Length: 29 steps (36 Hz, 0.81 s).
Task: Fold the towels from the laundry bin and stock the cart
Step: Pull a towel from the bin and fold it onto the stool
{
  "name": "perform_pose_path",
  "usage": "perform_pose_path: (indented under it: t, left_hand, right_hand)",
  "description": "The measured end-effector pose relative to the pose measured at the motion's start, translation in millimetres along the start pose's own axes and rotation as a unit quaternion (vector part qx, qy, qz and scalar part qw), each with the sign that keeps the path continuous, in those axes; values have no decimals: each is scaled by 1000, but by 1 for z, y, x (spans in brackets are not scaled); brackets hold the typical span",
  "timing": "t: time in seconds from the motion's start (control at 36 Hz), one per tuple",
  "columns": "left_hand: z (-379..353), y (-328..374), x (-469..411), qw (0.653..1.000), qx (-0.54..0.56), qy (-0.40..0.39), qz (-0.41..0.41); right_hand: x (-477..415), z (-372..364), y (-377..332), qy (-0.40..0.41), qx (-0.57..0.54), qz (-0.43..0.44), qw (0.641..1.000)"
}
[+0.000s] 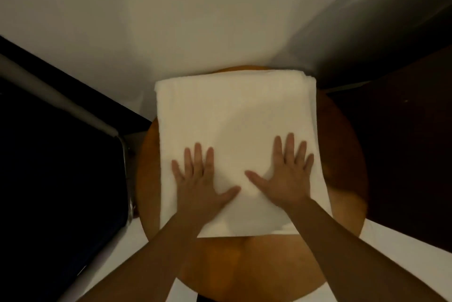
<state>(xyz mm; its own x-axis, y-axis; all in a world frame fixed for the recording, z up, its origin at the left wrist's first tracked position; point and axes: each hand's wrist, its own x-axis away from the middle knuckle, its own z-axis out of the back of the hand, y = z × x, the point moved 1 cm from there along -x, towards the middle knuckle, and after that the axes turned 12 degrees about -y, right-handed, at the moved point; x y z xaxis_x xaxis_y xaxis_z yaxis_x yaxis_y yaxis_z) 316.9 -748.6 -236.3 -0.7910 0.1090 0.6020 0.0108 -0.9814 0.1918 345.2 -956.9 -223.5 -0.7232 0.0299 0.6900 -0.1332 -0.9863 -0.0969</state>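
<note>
Towel, white and folded, lies flat on the round wooden table before me. Both my left hand and right hand press on its near half, palms down, fingers spread straight. A metal rail runs at my left.
</note>
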Motion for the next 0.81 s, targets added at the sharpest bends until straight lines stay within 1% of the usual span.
perform_pose_path:
  t: [0.11,0.31,0.36,0.44,0.5,0.53,0.58,0.64,0.72,0.81]
  left_hand:
    - [-11,-7,14,1000,-5,-12,-17]
    - [-20,-8,4,999,-26,18,-13]
    - [-18,-8,4,1000,-28,10,-8]
    - [-12,-8,8,999,-33,-14,2]
    - [-2,-8,16,999,-22,-26,-5]
    - [4,-8,23,999,2,-32,-9]
    - [21,-6,44,993,111,-43,-5]
    - [42,0,73,977,213,-14,6]
    - [71,14,123,964,262,48,12]
    - [92,29,176,950,298,80,37]
  right_hand:
    - [21,-16,16,-11,14,-4,1000]
    - [11,-28,18,12,21,-4,1000]
    - [10,-28,18,10,26,2,1000]
    - [19,-21,16,-16,22,9,1000]
    - [30,-9,13,-25,-10,20,999]
    - [38,-1,11,-21,-47,34,998]
    - [62,18,7,8,-151,67,986]
    - [89,38,1,30,-236,90,967]
    - [130,65,-5,52,-274,124,952]
    - [169,90,-1,69,-333,155,928]
